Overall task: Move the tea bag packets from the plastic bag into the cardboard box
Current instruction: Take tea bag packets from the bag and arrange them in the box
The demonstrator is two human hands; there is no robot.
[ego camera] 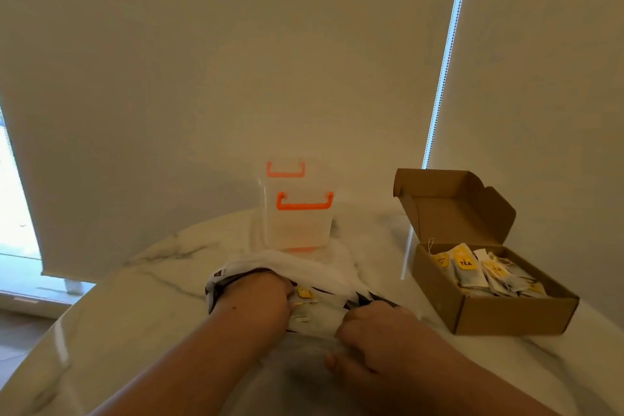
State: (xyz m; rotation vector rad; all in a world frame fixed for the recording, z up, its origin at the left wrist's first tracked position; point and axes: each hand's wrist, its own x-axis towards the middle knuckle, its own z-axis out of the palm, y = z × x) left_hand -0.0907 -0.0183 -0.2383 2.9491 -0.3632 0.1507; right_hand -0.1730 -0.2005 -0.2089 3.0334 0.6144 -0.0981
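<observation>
While the cardboard box (506,317) sits with its lid up toward the right edge of the counter (135,307), already holding a loose heap of packets, the work in hand is at the middle of the near edge. The plastic bag (304,263), white with dark print, lies crumpled there, its mouth facing the person. A few tea bag packets (314,311) with yellow tags show inside that mouth, between the two hands.

The left hand (260,294) reaches into the opening from the left. Its fingers are hidden by the bag and the packets, so I cannot tell whether its grip is spread or pinching anything. The right hand (374,331) is at the right side of the mouth with its fingers curled, and its grip seems to be pinched on the bag's near lip, holding the opening wide.

To do this step well, I judge the right hand should hold the lip taut and low against the counter, so the bag does not slide as the left hand gathers. The left hand should take a small stack of packets flat rather than snatch at the tags, since the strings look apt to tangle and drag others out. The carry to the box is short and to the right. A clear container (297,226) with orange handles stands just behind the bag, out of that path.
</observation>
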